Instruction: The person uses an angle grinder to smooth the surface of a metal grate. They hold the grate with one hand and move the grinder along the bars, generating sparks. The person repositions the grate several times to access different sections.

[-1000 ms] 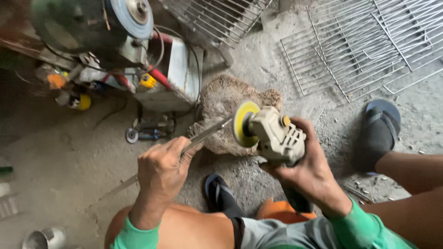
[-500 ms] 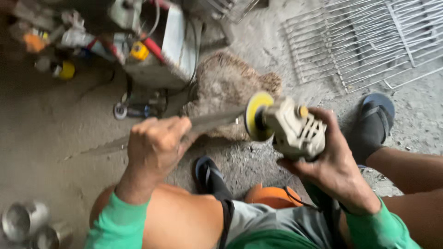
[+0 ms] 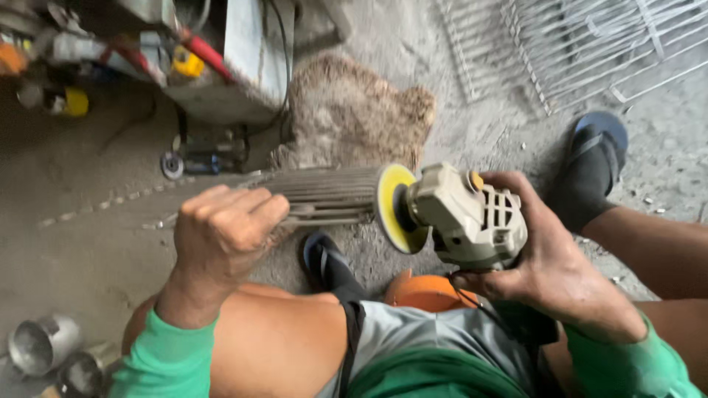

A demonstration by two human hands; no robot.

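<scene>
My left hand (image 3: 225,232) is clenched around a long thin metal piece (image 3: 324,195), blurred by motion, that reaches right toward a grinder disc. My right hand (image 3: 549,262) grips a beige angle grinder (image 3: 464,217) with a yellow disc (image 3: 391,206); the disc meets the end of the metal piece. Both sleeves are green. I sit low, knees bare, one foot in a dark sandal (image 3: 324,262) beneath the metal piece.
A grey machine with red and yellow parts (image 3: 221,59) stands at the back left. White wire racks (image 3: 590,44) lie at the back right. A rough stone block (image 3: 354,110) is behind the grinder. Metal cups (image 3: 40,343) sit at the lower left. Another sandalled foot (image 3: 594,166) rests right.
The view has tilted down and closer. The metal piece has turned from slanted to nearly level, and the grinder disc has come against its right end.
</scene>
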